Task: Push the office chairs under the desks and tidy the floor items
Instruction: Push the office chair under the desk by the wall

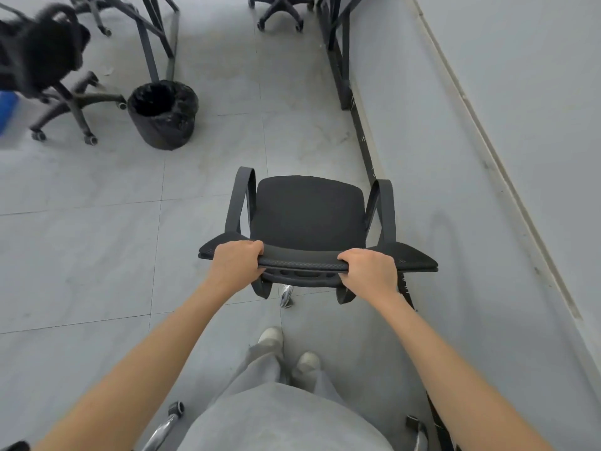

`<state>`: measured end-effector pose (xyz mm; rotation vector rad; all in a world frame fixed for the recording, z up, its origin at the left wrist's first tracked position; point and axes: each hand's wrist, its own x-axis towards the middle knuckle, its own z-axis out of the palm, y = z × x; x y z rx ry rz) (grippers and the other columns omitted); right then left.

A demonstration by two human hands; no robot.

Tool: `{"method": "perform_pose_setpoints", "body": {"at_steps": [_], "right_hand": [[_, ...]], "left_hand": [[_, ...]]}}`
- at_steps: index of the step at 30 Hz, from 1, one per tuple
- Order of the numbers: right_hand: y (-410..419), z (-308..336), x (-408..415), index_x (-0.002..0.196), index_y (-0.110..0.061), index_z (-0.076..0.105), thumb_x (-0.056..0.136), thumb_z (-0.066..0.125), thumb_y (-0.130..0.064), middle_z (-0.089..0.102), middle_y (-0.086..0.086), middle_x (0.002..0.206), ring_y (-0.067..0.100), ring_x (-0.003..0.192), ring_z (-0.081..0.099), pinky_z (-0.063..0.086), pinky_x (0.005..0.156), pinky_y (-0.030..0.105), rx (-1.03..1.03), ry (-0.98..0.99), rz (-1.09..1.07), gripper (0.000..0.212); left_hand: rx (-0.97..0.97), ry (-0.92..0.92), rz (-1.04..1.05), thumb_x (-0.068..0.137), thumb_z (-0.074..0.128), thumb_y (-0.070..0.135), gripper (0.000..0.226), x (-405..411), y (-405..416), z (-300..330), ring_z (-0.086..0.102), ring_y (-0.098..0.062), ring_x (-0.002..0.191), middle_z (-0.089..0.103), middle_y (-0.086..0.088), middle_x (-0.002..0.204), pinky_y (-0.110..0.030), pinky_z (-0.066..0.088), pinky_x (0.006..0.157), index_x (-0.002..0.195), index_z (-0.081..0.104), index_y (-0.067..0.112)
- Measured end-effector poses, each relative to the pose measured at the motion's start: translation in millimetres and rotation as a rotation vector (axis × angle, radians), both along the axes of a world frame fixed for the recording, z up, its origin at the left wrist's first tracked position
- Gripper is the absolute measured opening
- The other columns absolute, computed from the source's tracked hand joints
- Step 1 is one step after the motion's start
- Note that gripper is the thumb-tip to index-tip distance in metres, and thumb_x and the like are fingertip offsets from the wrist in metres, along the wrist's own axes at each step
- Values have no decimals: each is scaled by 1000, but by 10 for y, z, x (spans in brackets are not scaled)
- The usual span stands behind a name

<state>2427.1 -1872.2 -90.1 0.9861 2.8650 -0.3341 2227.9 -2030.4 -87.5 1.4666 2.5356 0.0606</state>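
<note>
A black office chair with curved armrests stands on the tiled floor right in front of me, its seat facing away. My left hand grips the top edge of its backrest on the left side. My right hand grips the same edge on the right. A long grey desk runs along the right, its black edge beside the chair's right armrest. A second black chair stands at the far left, blurred. A third chair's wheeled base shows at the top.
A round bin with a black liner stands on the floor at upper left, next to black desk legs. Chrome chair legs with castors lie near my feet. Something blue sits at the left edge.
</note>
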Motion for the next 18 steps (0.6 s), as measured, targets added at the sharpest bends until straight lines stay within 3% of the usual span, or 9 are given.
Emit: {"method": "perform_pose_setpoints", "body": {"at_steps": [10, 18], "right_hand": [[1239, 125, -173, 99, -36, 67, 83, 52, -32, 68, -14, 104, 16, 94, 61, 44, 67, 25, 33, -98, 124, 22], [2115, 94, -969, 94, -36, 68, 85, 50, -35, 69, -13, 97, 16, 90, 61, 44, 65, 26, 67, -73, 143, 20]], "left_hand": [[-38, 39, 10, 87, 50, 36, 23, 190, 856, 31, 60, -25, 76, 66, -2, 84, -29, 34, 57, 87, 56, 14], [-26, 52, 52, 86, 50, 41, 28, -530, 1688, 33, 61, -26, 79, 66, -3, 86, -30, 40, 60, 86, 55, 13]]}}
